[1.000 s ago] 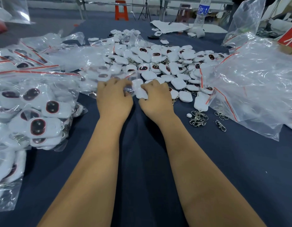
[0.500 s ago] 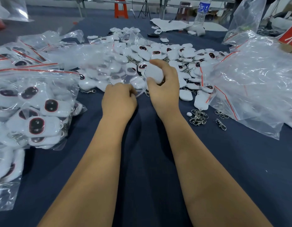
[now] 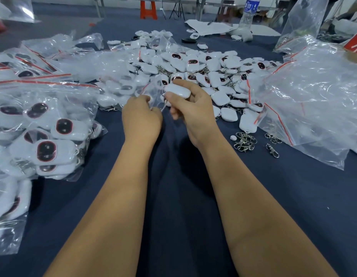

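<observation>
Over the dark blue tablecloth point(image 3: 173, 206), 2 bare forearms reached forward as a person bagged keyring fobs. The step looked best done by spreading the mouth of the small clear bag point(image 3: 156, 92) wide and steady, then sliding the white fob point(image 3: 178, 91) in ring end first so the metal did not snag the film. The left hand point(image 3: 141, 116), knuckles up and fingers curled, pinched the bag's edge just above the cloth. The right hand point(image 3: 193, 110) gripped 1 fob between thumb and curled fingers, at the bag's opening. Filled bags point(image 3: 43, 126) lay to the left and loose clasps point(image 3: 244, 140) to the right. Beyond spread the pile of fobs point(image 3: 203, 64), with a water bottle point(image 3: 249, 11) at the far edge.
</observation>
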The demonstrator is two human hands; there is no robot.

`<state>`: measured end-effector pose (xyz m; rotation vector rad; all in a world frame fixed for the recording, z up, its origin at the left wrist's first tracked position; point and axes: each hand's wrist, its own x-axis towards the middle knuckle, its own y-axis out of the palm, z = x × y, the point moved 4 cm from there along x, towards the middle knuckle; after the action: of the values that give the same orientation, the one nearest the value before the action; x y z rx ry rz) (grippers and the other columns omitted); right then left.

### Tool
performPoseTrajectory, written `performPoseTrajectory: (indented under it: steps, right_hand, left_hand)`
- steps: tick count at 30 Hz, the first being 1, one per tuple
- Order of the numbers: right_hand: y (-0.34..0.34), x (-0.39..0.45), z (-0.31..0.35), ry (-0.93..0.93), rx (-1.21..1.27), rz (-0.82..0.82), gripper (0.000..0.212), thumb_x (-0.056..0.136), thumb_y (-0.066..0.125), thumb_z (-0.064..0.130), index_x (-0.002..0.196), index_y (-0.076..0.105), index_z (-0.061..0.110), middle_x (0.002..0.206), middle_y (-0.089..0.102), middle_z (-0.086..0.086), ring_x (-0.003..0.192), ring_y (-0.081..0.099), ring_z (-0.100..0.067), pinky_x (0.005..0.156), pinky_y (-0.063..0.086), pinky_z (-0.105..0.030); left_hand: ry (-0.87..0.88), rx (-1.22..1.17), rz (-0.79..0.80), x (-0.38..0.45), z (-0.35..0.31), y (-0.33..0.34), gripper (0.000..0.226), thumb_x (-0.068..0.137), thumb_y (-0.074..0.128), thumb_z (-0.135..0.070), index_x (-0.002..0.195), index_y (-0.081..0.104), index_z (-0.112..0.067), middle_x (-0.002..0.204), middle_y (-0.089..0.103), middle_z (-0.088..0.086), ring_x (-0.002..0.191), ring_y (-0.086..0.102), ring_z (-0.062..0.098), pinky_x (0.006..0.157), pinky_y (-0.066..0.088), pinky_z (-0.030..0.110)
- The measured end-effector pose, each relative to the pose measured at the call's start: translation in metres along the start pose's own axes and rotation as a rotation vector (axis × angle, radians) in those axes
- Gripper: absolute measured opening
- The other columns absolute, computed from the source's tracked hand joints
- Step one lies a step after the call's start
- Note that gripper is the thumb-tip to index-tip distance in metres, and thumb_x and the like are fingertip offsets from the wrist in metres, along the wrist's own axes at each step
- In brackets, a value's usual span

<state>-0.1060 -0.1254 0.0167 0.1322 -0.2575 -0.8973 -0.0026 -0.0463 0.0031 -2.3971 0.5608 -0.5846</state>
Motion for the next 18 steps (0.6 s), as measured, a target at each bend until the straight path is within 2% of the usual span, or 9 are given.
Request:
performPoseTrajectory:
  steps: [1, 3, 6, 7, 10, 12, 15, 16, 18]
  right_hand:
    - [-0.001, 0.0, 0.0, 0.016, -0.027, 0.002, 0.009, 0.09, 0.07, 0.013, 0.094, 0.063, 0.011, 0.066, 0.058, -0.002, 0.046, 0.046, -0.009, 0.043, 0.039, -0.02]
    - [-0.003, 0.001, -0.001, 0.034, -0.049, -0.025, 0.021, 0.093, 0.067, 0.026, 0.081, 0.059, 0.011, 0.058, 0.056, 0.002, 0.045, 0.046, -0.009, 0.042, 0.037, -0.019]
    - [0.001, 0.001, 0.001, 0.044, 0.07, 0.018, 0.019, 0.099, 0.058, 0.025, 0.093, 0.058, 0.008, 0.073, 0.067, -0.006, 0.059, 0.064, -0.014, 0.053, 0.052, -0.023]
    - [0.003, 0.001, 0.0, 0.057, 0.089, 0.038, 0.018, 0.1, 0.056, 0.025, 0.098, 0.054, 0.006, 0.075, 0.067, -0.009, 0.059, 0.066, -0.016, 0.053, 0.053, -0.025]
    - [0.002, 0.001, -0.003, 0.041, -0.052, 0.032, 0.016, 0.096, 0.063, 0.019, 0.096, 0.05, 0.009, 0.069, 0.061, -0.009, 0.048, 0.054, -0.013, 0.043, 0.041, -0.021]
    - [-0.001, 0.002, -0.007, 0.023, -0.192, 0.023, 0.016, 0.09, 0.071, 0.016, 0.088, 0.056, 0.011, 0.065, 0.06, -0.006, 0.049, 0.05, -0.01, 0.045, 0.038, -0.019]
    - [-0.001, 0.002, -0.011, 0.027, -0.25, 0.087, 0.024, 0.089, 0.072, 0.016, 0.086, 0.063, -0.007, 0.075, 0.065, -0.024, 0.065, 0.054, -0.012, 0.064, 0.043, -0.023]
    - [-0.002, 0.002, -0.012, 0.028, -0.267, 0.099, 0.029, 0.091, 0.069, 0.017, 0.086, 0.062, -0.01, 0.072, 0.064, -0.023, 0.064, 0.051, -0.012, 0.063, 0.042, -0.023]
    - [-0.002, 0.003, -0.013, 0.039, -0.326, 0.108, 0.027, 0.096, 0.063, 0.021, 0.082, 0.061, -0.002, 0.059, 0.053, -0.005, 0.052, 0.042, -0.007, 0.052, 0.036, -0.018]
  left_hand:
    - [0.004, -0.001, 0.013, 0.0, 0.0, 0.001, 0.033, 0.087, 0.053, -0.012, 0.117, 0.065, -0.004, 0.114, 0.064, 0.017, 0.109, 0.058, 0.035, 0.092, 0.047, 0.039]
    - [0.042, 0.02, 0.049, -0.001, -0.002, 0.004, 0.033, 0.088, 0.054, -0.012, 0.119, 0.066, -0.007, 0.114, 0.065, 0.016, 0.107, 0.058, 0.034, 0.088, 0.046, 0.037]
    - [0.089, 0.017, 0.093, -0.002, -0.004, 0.007, 0.032, 0.087, 0.056, -0.013, 0.117, 0.068, -0.012, 0.111, 0.066, 0.012, 0.104, 0.059, 0.031, 0.088, 0.048, 0.037]
    - [0.085, 0.005, 0.099, -0.002, -0.004, 0.008, 0.033, 0.087, 0.056, -0.013, 0.118, 0.068, -0.013, 0.111, 0.066, 0.011, 0.104, 0.059, 0.03, 0.09, 0.048, 0.038]
    - [0.065, -0.001, 0.089, 0.0, -0.002, 0.009, 0.033, 0.088, 0.057, -0.016, 0.12, 0.067, -0.016, 0.113, 0.066, 0.009, 0.106, 0.059, 0.028, 0.092, 0.047, 0.038]
    - [0.066, 0.002, 0.071, 0.002, -0.001, 0.009, 0.03, 0.09, 0.056, -0.016, 0.118, 0.067, -0.013, 0.11, 0.065, 0.01, 0.103, 0.059, 0.028, 0.084, 0.046, 0.033]
    - [0.095, -0.09, 0.051, -0.001, -0.004, 0.005, 0.018, 0.093, 0.048, -0.015, 0.088, 0.065, -0.011, 0.083, 0.062, 0.005, 0.078, 0.056, 0.021, 0.06, 0.037, 0.028]
    - [0.1, -0.151, 0.05, -0.003, -0.006, 0.004, 0.02, 0.092, 0.048, -0.013, 0.078, 0.062, -0.012, 0.072, 0.057, 0.0, 0.068, 0.051, 0.012, 0.055, 0.035, 0.026]
    - [0.11, -0.25, 0.064, -0.005, -0.008, 0.003, 0.025, 0.09, 0.049, -0.011, 0.067, 0.057, -0.017, 0.061, 0.049, -0.008, 0.055, 0.045, 0.001, 0.049, 0.032, 0.015]
